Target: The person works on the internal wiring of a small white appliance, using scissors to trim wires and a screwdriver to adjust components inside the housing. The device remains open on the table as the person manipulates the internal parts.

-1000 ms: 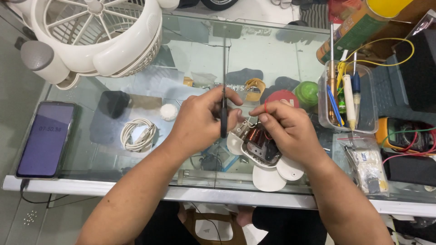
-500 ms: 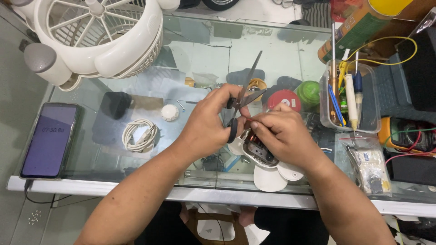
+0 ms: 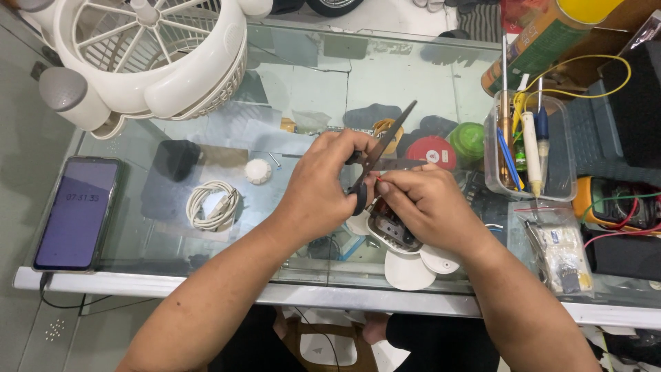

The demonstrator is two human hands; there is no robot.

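Your left hand (image 3: 320, 189) clamped on scissors (image 3: 375, 155), blades apart | your right hand (image 3: 423, 203) pinches thin red wire (image 3: 378, 178) above small white device (image 3: 403, 241) on glass table (image 3: 310, 76) | wire likely soft, fragile; grip near end.

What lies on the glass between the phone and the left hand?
In the head view, a coiled white cable lies between the phone and the left hand.
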